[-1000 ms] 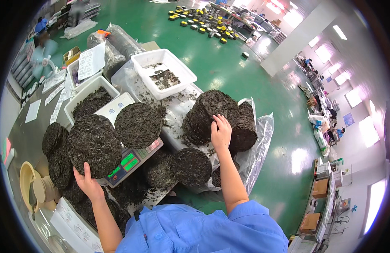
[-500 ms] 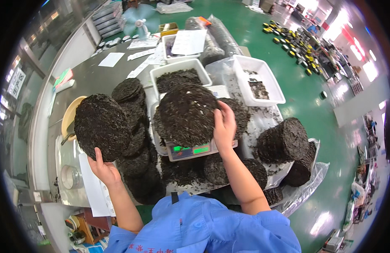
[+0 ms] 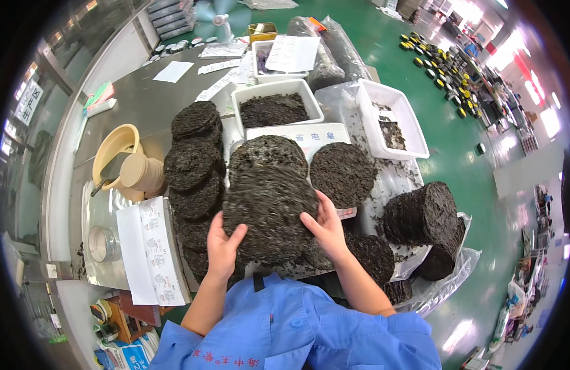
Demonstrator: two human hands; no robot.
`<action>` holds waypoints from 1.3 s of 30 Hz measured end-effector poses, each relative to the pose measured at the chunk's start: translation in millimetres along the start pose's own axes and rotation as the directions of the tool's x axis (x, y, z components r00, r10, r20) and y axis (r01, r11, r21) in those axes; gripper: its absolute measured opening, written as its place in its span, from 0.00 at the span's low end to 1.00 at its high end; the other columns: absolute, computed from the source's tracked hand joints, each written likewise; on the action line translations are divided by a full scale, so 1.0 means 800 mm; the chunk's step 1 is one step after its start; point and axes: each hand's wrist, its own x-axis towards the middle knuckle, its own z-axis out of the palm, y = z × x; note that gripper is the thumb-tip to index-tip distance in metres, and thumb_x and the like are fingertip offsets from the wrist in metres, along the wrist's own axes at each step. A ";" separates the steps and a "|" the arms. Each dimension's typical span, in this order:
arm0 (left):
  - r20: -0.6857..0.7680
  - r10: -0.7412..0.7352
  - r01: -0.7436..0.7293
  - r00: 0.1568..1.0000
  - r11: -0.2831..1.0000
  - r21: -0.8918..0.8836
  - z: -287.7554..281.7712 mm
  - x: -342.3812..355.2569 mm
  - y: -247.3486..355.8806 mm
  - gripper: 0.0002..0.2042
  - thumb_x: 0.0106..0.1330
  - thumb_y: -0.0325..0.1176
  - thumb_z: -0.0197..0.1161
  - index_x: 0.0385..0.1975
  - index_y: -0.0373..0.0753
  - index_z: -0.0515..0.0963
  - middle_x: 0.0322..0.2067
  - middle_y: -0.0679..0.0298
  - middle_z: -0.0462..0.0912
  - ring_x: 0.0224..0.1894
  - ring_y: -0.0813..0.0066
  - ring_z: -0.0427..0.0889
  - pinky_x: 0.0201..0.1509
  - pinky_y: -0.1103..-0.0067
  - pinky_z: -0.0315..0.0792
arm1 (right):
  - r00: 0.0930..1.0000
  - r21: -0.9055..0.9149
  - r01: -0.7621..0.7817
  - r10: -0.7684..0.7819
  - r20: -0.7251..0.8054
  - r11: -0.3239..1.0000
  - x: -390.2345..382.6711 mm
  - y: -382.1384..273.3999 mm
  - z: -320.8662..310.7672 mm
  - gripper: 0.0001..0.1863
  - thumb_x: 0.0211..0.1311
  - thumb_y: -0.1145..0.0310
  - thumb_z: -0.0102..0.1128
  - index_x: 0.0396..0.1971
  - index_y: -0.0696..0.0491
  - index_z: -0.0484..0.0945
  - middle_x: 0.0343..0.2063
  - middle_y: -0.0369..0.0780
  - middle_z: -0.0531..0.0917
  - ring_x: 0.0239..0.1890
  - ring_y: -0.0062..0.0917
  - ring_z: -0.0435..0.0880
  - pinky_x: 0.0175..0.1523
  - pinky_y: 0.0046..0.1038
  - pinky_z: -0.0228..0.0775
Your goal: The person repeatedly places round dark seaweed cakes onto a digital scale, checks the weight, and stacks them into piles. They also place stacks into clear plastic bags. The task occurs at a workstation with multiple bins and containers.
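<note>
Left hand [image 3: 224,248] and right hand [image 3: 327,229] were clamped on opposite edges: one blackish, round, pressed-flake disc [image 3: 269,213], at six o'clock from a white, rectangular plastic tub [image 3: 238,106].

Held disc [image 3: 269,213]: blackish brown. Stacked discs [image 3: 195,160]: mottled blackish brown.
Table [image 3: 137,102]: grey. Basin [image 3: 109,151] near its left edge: pale yellow. Tub [image 3: 409,123] at its right edge: white. Shirt [image 3: 279,330]: blue, red lettering. Floor [image 3: 380,52]: green.

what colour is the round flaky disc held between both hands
The round flaky disc is blackish brown, best seen in the head view.
</note>
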 end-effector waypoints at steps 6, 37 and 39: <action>-0.020 0.027 -0.025 0.999 0.996 0.085 0.018 0.049 0.012 0.17 0.75 0.34 0.53 0.59 0.35 0.68 0.51 0.57 0.78 0.47 0.73 0.82 0.45 0.78 0.76 | 0.737 -0.319 0.163 -0.330 -0.590 0.934 -0.062 -0.085 -0.137 0.33 0.60 0.80 0.62 0.66 0.56 0.62 0.60 0.42 0.71 0.57 0.25 0.73 0.63 0.29 0.65; -0.283 -0.099 -0.019 0.954 0.922 -0.386 -0.049 0.137 -0.096 0.26 0.75 0.42 0.51 0.67 0.34 0.63 0.60 0.57 0.72 0.62 0.70 0.69 0.67 0.76 0.60 | 0.915 -0.395 0.046 -0.198 -0.353 0.917 0.174 0.099 -0.027 0.19 0.68 0.66 0.59 0.53 0.61 0.75 0.48 0.46 0.80 0.52 0.32 0.76 0.59 0.32 0.66; -0.330 -0.058 -0.047 0.942 0.952 -0.301 -0.062 0.131 -0.117 0.29 0.76 0.48 0.51 0.68 0.34 0.61 0.64 0.56 0.68 0.67 0.69 0.64 0.71 0.74 0.54 | 0.938 -0.712 0.034 -0.268 -0.220 0.701 0.178 0.136 0.011 0.22 0.66 0.65 0.60 0.55 0.63 0.73 0.52 0.50 0.77 0.56 0.38 0.73 0.62 0.36 0.63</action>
